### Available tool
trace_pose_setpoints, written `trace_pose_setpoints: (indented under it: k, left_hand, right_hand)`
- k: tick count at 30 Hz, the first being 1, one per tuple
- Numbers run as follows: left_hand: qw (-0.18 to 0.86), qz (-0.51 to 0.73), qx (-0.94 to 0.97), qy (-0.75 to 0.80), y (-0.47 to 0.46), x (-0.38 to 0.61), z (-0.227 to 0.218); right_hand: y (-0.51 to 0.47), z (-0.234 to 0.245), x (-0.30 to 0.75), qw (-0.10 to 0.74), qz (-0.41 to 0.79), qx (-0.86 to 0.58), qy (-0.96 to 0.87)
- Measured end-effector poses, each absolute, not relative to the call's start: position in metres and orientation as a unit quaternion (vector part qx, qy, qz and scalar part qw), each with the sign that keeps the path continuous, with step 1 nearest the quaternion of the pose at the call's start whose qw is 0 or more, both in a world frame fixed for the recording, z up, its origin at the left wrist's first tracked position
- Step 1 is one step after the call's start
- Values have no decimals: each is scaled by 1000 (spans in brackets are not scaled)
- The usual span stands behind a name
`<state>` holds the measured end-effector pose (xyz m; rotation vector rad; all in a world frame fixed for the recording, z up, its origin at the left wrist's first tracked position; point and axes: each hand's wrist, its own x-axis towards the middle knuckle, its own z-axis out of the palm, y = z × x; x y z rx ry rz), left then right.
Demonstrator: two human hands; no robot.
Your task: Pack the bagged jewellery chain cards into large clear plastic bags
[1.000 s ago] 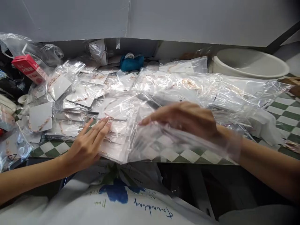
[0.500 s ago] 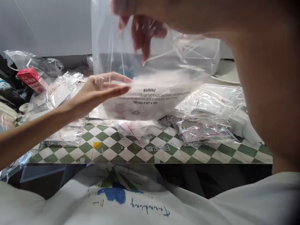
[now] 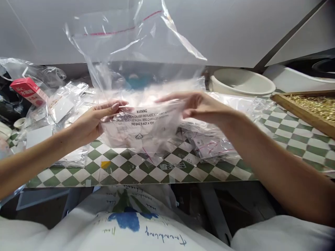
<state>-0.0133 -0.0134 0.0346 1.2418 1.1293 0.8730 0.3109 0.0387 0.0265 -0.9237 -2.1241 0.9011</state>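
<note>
A large clear plastic bag [image 3: 141, 120] with printed warning text hangs upright over the table, its top with a red strip rising against the grey wall. Pale contents, which I cannot make out, fill its lower part. My left hand [image 3: 103, 116] grips the bag's left side, thumb on the front. At the right side, my right hand [image 3: 196, 104] holds it with thumb and fingers around the edge. Beneath the bag, another clear bag with a red line lies partly hidden on the table.
Filled clear packets [image 3: 209, 141] lie behind and to the right, more packets [image 3: 73, 153] to the left. A red carton [image 3: 28, 90] leans at the far left. At the right are a cream basin [image 3: 243, 82] and a wooden tray [image 3: 300, 111] of small gold-coloured pieces. The tabletop [image 3: 146, 172] is green-and-white checked.
My right hand has come down from above the bag to its right side. The bag has shifted slightly left and lower, and its top with the red strip now shows.
</note>
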Motion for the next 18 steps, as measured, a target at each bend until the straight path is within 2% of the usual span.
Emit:
trace_pose_setpoints:
  k: [2, 5, 7, 10, 14, 18]
  left_hand:
    - [600, 370, 525, 477, -18, -15, 31]
    - [623, 363, 530, 446, -21, -22, 24]
    - [643, 357, 534, 417, -17, -27, 19]
    - [644, 390, 529, 391, -2, -32, 17]
    - [584, 440, 543, 413, 23, -31, 20]
    - [499, 495, 565, 432, 40, -28, 19]
  right_hand:
    - [32, 14, 305, 369, 473, -341, -724]
    - [27, 13, 306, 375, 529, -355, -673]
    - [27, 19, 308, 391, 527, -364, -661]
    - [31, 29, 304, 468, 479, -372, -643]
    - [43, 34, 298, 508, 443, -375, -636]
    - [56, 32, 303, 509, 413, -391, -646]
